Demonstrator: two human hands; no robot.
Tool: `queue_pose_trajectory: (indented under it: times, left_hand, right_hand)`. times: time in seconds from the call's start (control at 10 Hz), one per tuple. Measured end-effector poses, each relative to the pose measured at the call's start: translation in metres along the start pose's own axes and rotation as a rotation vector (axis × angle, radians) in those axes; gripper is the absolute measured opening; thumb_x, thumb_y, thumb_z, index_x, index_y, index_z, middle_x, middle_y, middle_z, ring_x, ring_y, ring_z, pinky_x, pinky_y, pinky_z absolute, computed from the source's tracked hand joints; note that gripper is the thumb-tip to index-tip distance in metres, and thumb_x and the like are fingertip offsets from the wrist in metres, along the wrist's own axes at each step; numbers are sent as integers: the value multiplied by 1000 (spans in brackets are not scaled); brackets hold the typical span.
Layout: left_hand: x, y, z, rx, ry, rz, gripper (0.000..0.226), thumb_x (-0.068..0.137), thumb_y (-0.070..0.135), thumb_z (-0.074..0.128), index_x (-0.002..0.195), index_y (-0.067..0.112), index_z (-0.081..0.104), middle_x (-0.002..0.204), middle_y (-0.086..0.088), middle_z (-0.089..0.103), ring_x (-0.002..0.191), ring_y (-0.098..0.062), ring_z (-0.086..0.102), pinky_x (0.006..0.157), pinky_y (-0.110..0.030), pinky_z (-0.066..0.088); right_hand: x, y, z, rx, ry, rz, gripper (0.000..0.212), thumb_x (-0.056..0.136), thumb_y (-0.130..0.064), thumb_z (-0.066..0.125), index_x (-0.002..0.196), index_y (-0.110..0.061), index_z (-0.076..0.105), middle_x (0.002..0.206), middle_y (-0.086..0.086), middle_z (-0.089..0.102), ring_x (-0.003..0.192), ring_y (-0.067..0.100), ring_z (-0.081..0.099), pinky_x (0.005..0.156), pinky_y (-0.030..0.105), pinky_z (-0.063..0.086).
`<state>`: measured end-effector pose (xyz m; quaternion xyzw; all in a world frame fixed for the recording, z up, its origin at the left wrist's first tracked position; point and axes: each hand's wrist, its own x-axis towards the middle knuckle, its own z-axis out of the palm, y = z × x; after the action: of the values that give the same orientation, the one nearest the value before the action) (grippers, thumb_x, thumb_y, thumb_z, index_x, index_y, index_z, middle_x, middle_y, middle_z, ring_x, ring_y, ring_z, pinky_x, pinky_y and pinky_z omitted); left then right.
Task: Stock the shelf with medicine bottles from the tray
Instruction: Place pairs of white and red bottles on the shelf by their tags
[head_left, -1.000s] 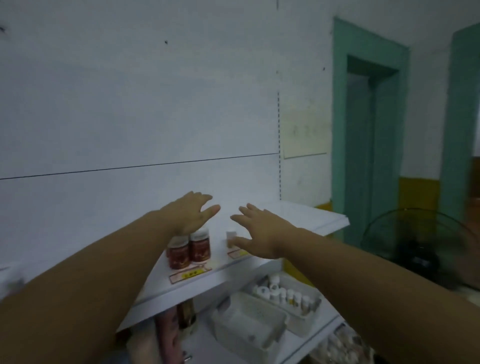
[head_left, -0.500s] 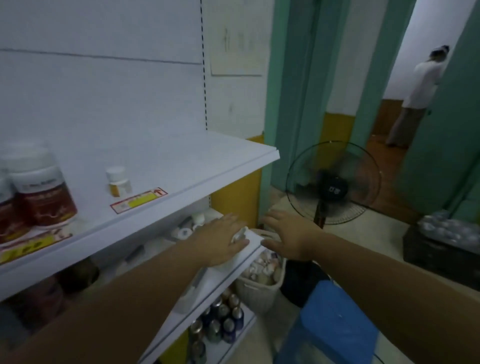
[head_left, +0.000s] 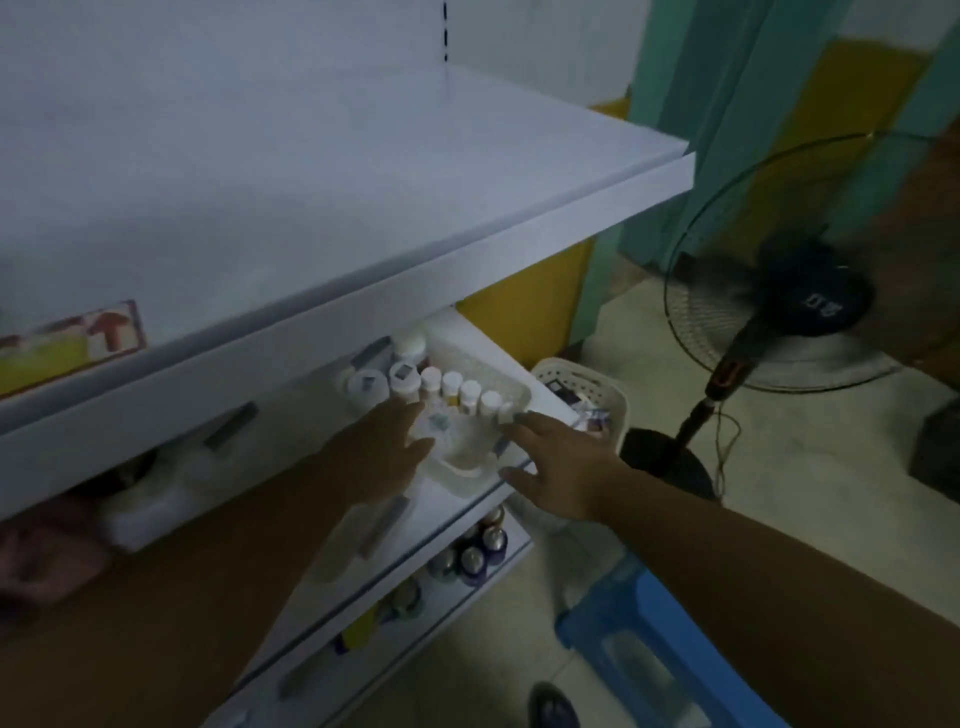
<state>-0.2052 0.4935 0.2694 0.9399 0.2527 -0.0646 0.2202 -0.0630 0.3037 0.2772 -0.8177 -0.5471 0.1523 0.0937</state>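
Observation:
A white plastic tray (head_left: 470, 466) sits on the second shelf (head_left: 447, 504), under the broad white top shelf (head_left: 322, 208). Several white-capped medicine bottles (head_left: 457, 387) stand in a row along the tray's far side. My left hand (head_left: 382, 447) reaches over the tray's left edge with fingers spread, fingertips close to the bottles, holding nothing. At the tray's right front corner my right hand (head_left: 558, 467) is open, fingers apart, fingertips by the rim. A shelf label (head_left: 72, 343) with a red arrow lies on the top shelf at the left.
A white lattice basket (head_left: 587, 395) with packets stands on the floor right of the shelves. A black standing fan (head_left: 795, 296) is further right, a blue plastic stool (head_left: 654, 644) below my right arm. Cans (head_left: 475, 551) fill the lower shelf. Another white container (head_left: 145, 499) sits left on the second shelf.
My view has dropped from the top shelf to the second shelf. Both hands came down from the top shelf and now reach the tray of bottles.

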Motion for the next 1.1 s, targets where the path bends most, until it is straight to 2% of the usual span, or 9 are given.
queue_pose_trajectory:
  times: [0.2,0.3,0.4,0.5,0.6,0.8,0.9,1.0,1.1]
  left_hand:
    - [37,-10,6,-100,239,-282,51,91,20,55,136,2,41,144,-17,42,132,-31,40,111,-40,30]
    - [58,-21,3,-103,357,-383,36,88,9,56,118,-10,54,124,-28,55,120,-39,50,104,-47,36]
    - [74,-27,7,23,430,-455,34,84,23,49,98,-6,61,98,-26,63,94,-37,61,84,-43,48]
    - [91,-24,12,181,353,-467,31,79,16,60,107,2,59,110,-22,60,108,-35,54,94,-43,38]
    - [102,-29,16,353,233,-513,36,83,21,56,117,8,55,125,-17,55,121,-35,43,104,-45,31]
    - [105,-32,19,288,294,-559,45,81,24,61,122,11,45,121,-13,53,111,-31,50,91,-44,41]
    - [95,-30,13,155,370,-474,34,80,27,62,111,16,53,101,-3,64,98,-27,58,84,-39,39]
    - [70,2,-1,-228,562,-416,24,77,23,70,99,13,65,75,9,59,80,-18,58,77,-31,48]
    - [28,43,-2,-682,696,-270,39,68,0,78,92,27,64,84,18,66,82,6,61,78,-18,53]
  right_hand:
    - [97,9,29,178,66,-138,50,93,-32,46,139,-12,37,139,13,46,125,31,44,101,41,39]
    - [141,-3,43,229,59,-157,54,91,-23,47,142,-22,29,148,6,33,133,28,33,104,43,35]
    - [173,-10,61,234,-43,-186,73,90,-18,51,148,-23,8,158,5,10,140,30,22,108,46,32]
    - [191,-12,72,147,71,-204,76,87,-19,58,147,-14,12,150,11,24,129,33,37,99,42,41]
    - [201,-14,73,126,216,-206,58,85,-21,61,136,-9,35,138,15,36,119,33,45,88,39,48]
    - [203,-10,73,357,242,-116,40,85,-24,61,121,-9,49,123,11,56,108,27,56,85,34,46]
    - [199,-8,52,506,225,-41,40,86,-28,60,121,-11,54,122,7,60,112,23,57,89,19,37]
    - [177,2,18,673,317,3,37,80,-33,65,109,-11,62,106,10,65,96,22,61,80,31,47]
    - [135,10,-10,865,300,-19,24,77,-35,70,93,-17,65,85,1,65,75,11,61,61,18,42]
